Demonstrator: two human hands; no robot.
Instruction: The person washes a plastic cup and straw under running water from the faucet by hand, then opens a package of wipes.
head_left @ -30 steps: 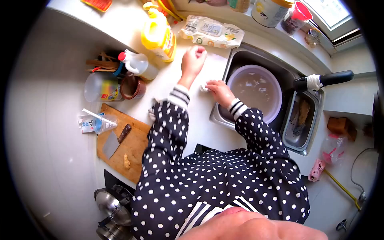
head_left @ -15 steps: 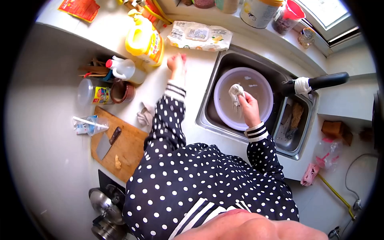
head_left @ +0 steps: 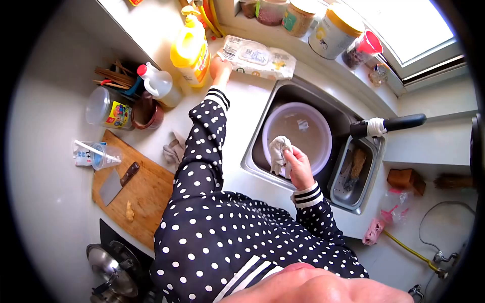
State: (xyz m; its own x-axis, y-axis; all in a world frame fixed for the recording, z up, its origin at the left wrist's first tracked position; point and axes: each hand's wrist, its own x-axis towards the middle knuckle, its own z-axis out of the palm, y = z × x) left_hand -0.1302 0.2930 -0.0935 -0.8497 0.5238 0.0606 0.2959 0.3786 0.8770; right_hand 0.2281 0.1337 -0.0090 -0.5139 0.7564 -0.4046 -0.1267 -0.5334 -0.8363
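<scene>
My right hand [head_left: 301, 170] is closed on a wet, whitish rag [head_left: 279, 153], which hangs over the near left rim of a pale purple basin [head_left: 328, 132]. The basin stands in the steel sink [head_left: 258, 146] and holds cloudy water with a small whitish patch on it. Stretched out to the far left, my left hand [head_left: 221, 69] is closed at the left end of a pack of wet wipes [head_left: 262, 58]; its fingertips are partly hidden. Just left of that hand stands a yellow detergent bottle [head_left: 191, 56].
A cutting board [head_left: 146, 187] with a cleaver [head_left: 117, 184] lies at the left, beside a crumpled cloth [head_left: 174, 150]. Jars and a white jug [head_left: 160, 87] stand behind it. The black faucet [head_left: 399, 123] reaches over the sink's right side. Several containers line the windowsill.
My left hand has moved forward to the end of the wipes pack. My right hand has drawn the rag back from the basin's middle to its near rim. The view has shifted.
</scene>
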